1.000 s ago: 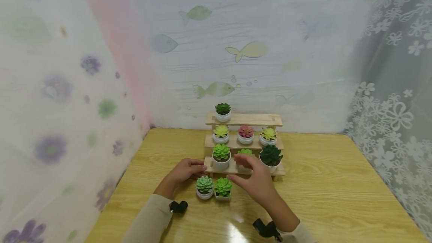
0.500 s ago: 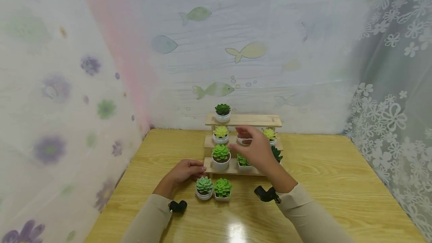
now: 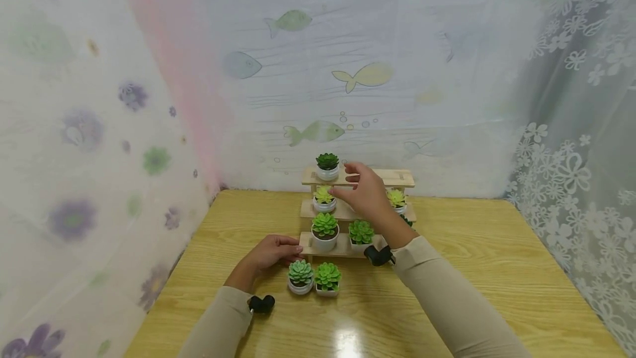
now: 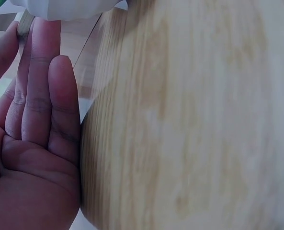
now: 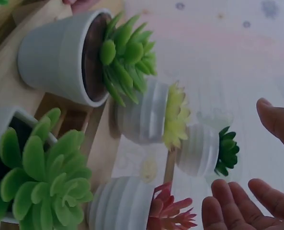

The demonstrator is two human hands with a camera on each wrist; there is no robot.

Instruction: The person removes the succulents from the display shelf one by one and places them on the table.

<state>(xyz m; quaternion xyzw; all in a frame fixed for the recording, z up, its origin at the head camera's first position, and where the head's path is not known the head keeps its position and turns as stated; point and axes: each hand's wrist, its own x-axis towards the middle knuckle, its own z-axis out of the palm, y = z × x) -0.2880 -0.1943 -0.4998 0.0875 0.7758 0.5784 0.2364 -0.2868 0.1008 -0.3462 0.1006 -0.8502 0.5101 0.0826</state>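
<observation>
A three-step wooden plant stand [image 3: 343, 211] bears potted succulents. My left hand [image 3: 270, 251] pinches the left end of its lowest board between thumb and fingers. My right hand [image 3: 365, 189] is spread with nothing in it, in front of the upper steps, right of the dark green succulent [image 3: 327, 166] on the top board. In the right wrist view its fingertips [image 5: 223, 191] show near that plant. The red succulent [image 5: 173, 211] on the middle step is hidden by this hand in the head view. A yellow succulent [image 3: 324, 198] stands by the right thumb.
On the table [image 3: 497, 269], in front of the stand, are a pale green succulent [image 3: 300, 276] and a bright green one [image 3: 327, 278]. Two green succulents stand on the lowest step, with a dark one [image 3: 407, 221] mostly behind the right arm. A patterned curtain [image 3: 447, 98] hangs behind.
My right hand has moved up and away, from the lowest step past the middle one to the top board, staying spread. The left hand keeps its hold on the stand.
</observation>
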